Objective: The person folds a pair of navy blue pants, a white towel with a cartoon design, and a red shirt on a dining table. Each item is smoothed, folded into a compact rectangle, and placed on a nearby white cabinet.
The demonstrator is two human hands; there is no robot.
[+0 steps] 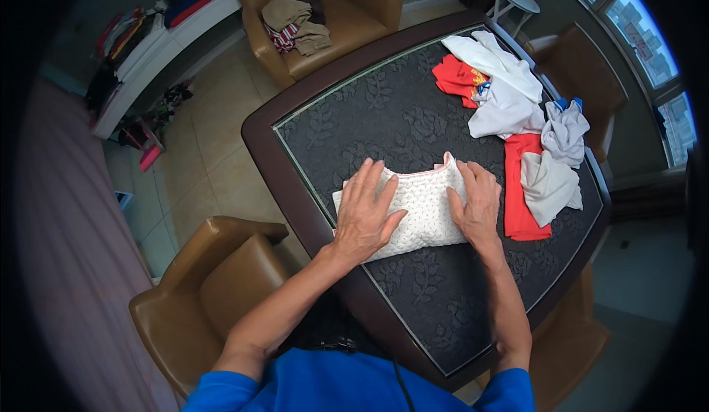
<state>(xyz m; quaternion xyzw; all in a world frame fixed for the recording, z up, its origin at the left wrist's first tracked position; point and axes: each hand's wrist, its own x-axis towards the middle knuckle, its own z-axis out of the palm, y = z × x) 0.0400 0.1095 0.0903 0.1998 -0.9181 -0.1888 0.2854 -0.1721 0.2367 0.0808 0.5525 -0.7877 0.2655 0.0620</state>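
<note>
A white quilted garment [424, 207] with small dark specks and a pink-trimmed neckline lies folded before me on the table's dark floral-patterned top [426, 129]. My left hand [363, 215] rests on its left part with the fingers spread. On its right edge lies my right hand [479, 204], palm down, thumb apart from the fingers. Neither hand grips the cloth. Part of the garment is hidden beneath both hands, and its left end reaches the table's wooden rim [293, 182].
To the right lie white clothes [507, 104], a red folded cloth [518, 190], a red garment [457, 80] and a grey-white bundle [565, 132]. Brown leather armchairs [243, 279] stand around the table. One far armchair [360, 8] holds crumpled clothes [296, 21]. A white shelf [166, 46] carries more clothing.
</note>
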